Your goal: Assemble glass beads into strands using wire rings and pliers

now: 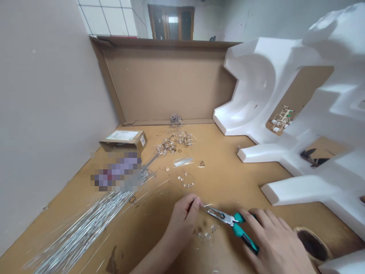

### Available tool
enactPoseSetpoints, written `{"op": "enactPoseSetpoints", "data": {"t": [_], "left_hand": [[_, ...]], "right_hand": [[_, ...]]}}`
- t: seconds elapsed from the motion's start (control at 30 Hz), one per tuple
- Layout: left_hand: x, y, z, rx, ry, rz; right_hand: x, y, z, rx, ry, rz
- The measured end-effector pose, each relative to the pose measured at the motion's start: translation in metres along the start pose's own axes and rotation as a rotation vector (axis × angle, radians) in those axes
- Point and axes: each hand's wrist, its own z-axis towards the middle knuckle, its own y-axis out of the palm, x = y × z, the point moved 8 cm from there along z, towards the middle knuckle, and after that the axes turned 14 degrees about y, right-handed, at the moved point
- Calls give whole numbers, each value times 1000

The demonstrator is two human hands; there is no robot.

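Observation:
My right hand (278,236) is wrapped round the teal-and-black handles of long-nose pliers (225,217). Their slim jaws point left and stand slightly apart. At the jaw tips is a thin piece of wire (209,205). My left hand (182,217) is closed in a pinch just left of the tips, seemingly on the wire's other end; the fingers partly hide it. Below the pliers hangs or lies a strand of clear beads (207,235), blurred. A curved string of clear beads (188,185) rests on the table beyond my hands.
A long bundle of silvery wires (94,220) covers the left side. Farther back are short wire pieces (183,162), a pile of beads and rings (171,144) and a small cardboard box (125,140). White foam packing (291,186) stands along the right; a cardboard panel (171,83) rises behind.

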Motion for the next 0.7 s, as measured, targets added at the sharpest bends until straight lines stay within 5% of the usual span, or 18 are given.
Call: {"op": "enactPoseSetpoints", "data": {"t": [0.47,0.7], "left_hand": [[0,0,1,22,16,-1],[-10,3,-1,18,-40,23]], "right_hand": [[3,13,-10,-39,92,137],[-7,11,-12,73,57,67]]}}
